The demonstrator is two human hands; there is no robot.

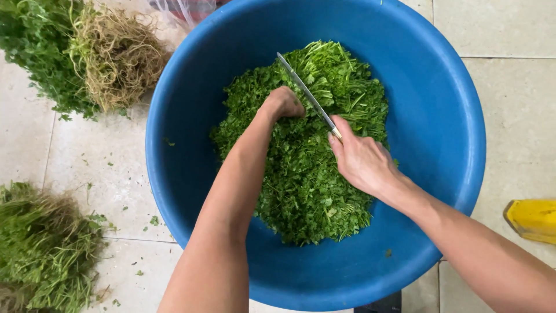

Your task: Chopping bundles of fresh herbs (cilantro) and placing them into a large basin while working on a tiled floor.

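Note:
A big round blue basin [440,116] sits on the tiled floor and holds a heap of chopped green herbs [307,179]. My right hand [362,159] grips the handle of a knife [307,93], whose blade slants up and left across the top of the heap. My left hand [282,104] is closed in a fist, pressed into the herbs just left of the blade, bunching some greens. Both forearms reach in from the bottom of the view.
A bundle of uncut herbs with tangled pale roots [116,55] lies on the floor at the upper left. Another pile of stems and roots [43,249] lies at the lower left. A yellow object [533,219] pokes in at the right edge. Loose leaf scraps dot the tiles.

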